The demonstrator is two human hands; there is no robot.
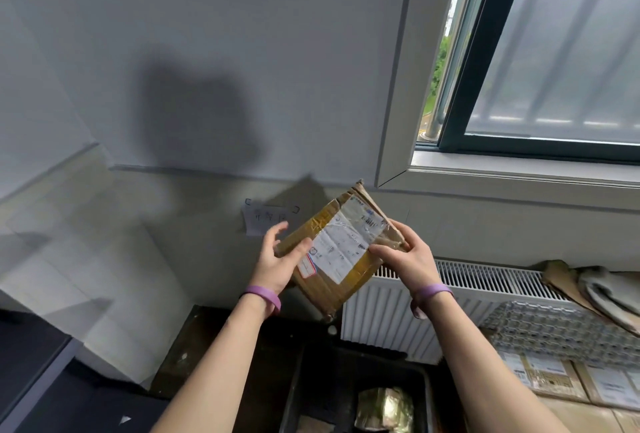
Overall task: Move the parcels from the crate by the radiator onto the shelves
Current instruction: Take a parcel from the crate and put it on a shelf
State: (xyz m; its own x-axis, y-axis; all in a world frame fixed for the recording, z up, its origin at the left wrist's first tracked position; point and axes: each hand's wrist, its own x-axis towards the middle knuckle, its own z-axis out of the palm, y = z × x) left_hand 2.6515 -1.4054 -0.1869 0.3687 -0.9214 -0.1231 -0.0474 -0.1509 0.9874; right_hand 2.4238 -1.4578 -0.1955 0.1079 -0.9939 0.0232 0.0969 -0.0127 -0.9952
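Between the two hands, up in front of the wall, is a brown parcel [346,245] with a white label, tipped to one side. The left hand [277,261] holds its left edge, thumb on the front. The right hand [408,256] grips its right edge the same way. Below the hands sits the dark crate [346,373] with a shiny parcel [384,405] inside. The white radiator [467,283] is behind the right wrist.

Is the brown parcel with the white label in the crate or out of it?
Out. The left hand and right hand hold the parcel tilted in the air, above the dark crate.
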